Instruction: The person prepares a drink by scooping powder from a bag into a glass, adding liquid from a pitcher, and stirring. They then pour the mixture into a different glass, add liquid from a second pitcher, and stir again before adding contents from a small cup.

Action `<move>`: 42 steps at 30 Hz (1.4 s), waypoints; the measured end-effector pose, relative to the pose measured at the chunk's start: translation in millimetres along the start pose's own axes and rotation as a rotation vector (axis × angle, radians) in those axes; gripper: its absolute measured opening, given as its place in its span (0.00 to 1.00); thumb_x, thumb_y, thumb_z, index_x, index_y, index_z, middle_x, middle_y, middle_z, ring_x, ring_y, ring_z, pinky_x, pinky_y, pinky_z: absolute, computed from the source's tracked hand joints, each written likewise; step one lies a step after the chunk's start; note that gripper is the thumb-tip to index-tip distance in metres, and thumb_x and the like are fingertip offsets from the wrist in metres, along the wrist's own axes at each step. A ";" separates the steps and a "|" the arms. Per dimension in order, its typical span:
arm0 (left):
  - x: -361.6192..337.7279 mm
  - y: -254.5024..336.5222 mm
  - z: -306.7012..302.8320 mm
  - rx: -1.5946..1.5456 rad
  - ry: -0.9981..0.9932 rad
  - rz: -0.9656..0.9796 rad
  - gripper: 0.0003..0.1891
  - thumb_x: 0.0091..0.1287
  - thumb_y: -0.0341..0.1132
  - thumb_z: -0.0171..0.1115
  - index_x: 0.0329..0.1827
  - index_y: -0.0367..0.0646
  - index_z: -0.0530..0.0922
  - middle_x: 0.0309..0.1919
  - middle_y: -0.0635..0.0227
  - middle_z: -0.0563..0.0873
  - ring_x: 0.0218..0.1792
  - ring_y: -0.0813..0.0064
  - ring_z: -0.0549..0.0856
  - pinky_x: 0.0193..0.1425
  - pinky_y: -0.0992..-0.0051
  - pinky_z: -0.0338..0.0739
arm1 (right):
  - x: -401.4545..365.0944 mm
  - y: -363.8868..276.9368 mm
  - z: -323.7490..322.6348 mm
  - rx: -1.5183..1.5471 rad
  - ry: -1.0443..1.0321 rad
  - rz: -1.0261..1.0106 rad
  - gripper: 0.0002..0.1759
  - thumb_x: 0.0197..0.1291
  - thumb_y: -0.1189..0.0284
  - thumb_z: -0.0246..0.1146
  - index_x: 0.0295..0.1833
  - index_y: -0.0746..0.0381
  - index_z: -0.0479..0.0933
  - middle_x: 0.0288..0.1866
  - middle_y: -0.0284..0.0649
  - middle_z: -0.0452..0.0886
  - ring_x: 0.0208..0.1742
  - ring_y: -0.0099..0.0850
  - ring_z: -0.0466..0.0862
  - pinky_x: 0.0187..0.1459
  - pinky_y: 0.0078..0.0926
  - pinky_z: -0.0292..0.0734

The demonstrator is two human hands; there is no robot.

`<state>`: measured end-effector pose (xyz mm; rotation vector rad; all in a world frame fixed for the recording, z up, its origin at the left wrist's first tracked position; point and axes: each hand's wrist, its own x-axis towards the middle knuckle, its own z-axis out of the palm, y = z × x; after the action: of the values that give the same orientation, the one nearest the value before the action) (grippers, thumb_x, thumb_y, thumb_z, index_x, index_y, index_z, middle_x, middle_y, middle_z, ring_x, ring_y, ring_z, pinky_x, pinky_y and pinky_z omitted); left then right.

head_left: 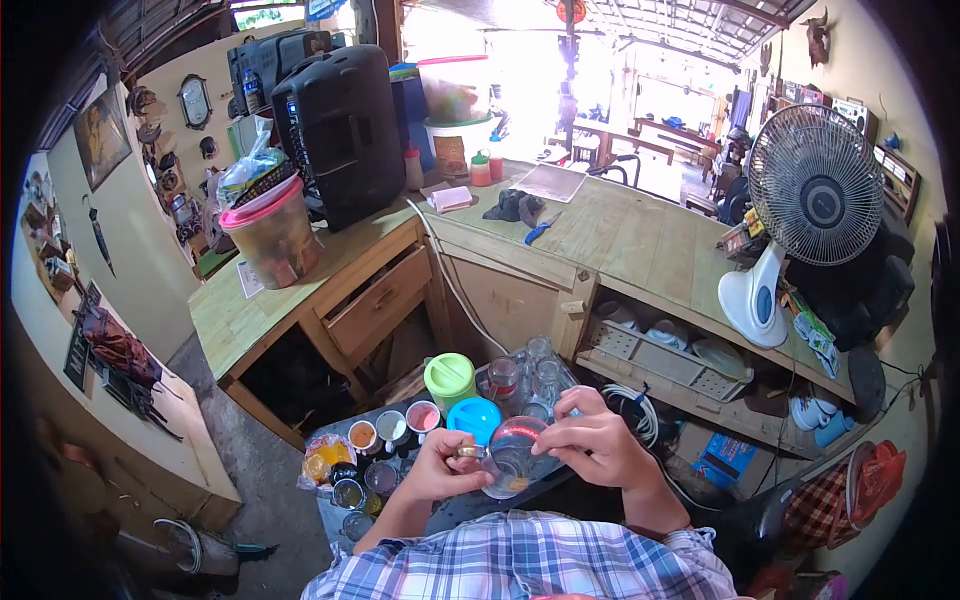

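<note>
Just above the low table, my left hand (447, 466) is closed on the handle of a clear glass mug (512, 458) with red markings near its rim. At the mug's right side is my right hand (590, 438), its fingers bent together by the rim; whether they pinch something small cannot be made out. Behind the mug are a blue lid (474, 420) and a green-lidded container (450, 377). Several clear glasses (545, 372) stand beyond it. Left of my left hand are cups with orange (362, 434), white (392, 425) and pink (423, 415) contents.
A wooden counter (640, 235) curves ahead, bearing a black speaker (340, 135), a pink-lidded bucket (272, 235) and a white fan (765, 290). Under it is a shelf (660, 360) with dishes. A coiled white cable (640, 415) lies right of the low table (440, 515).
</note>
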<state>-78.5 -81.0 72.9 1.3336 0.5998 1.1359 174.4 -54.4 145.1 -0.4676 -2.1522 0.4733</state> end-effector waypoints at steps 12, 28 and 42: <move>-0.4 -1.8 -1.3 0.058 -0.028 0.006 0.25 0.49 0.21 0.72 0.17 0.49 0.59 0.16 0.86 0.63 0.20 0.92 0.61 0.25 0.85 0.58 | -5.1 -1.7 -11.5 0.028 0.145 0.019 0.09 0.47 0.77 0.68 0.37 0.56 0.85 0.34 0.30 0.86 0.41 0.33 0.75 0.54 0.35 0.66; -2.6 3.6 -1.0 0.011 -0.057 -0.004 0.25 0.50 0.20 0.71 0.17 0.50 0.58 0.16 0.86 0.62 0.20 0.93 0.61 0.24 0.85 0.54 | -5.2 -0.8 -4.9 0.047 0.131 0.023 0.06 0.49 0.78 0.67 0.35 0.58 0.83 0.34 0.31 0.85 0.38 0.34 0.76 0.51 0.36 0.68; 2.3 5.4 0.0 -0.013 -0.051 -0.011 0.25 0.49 0.19 0.71 0.17 0.49 0.58 0.16 0.85 0.64 0.20 0.94 0.61 0.25 0.86 0.56 | -1.9 8.6 6.5 -0.015 0.012 -0.021 0.05 0.57 0.69 0.64 0.36 0.58 0.83 0.33 0.29 0.85 0.36 0.32 0.73 0.52 0.38 0.66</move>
<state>-79.2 -79.7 78.6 1.3424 0.5613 1.0916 171.6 -49.0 136.0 -0.4550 -2.1488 0.4417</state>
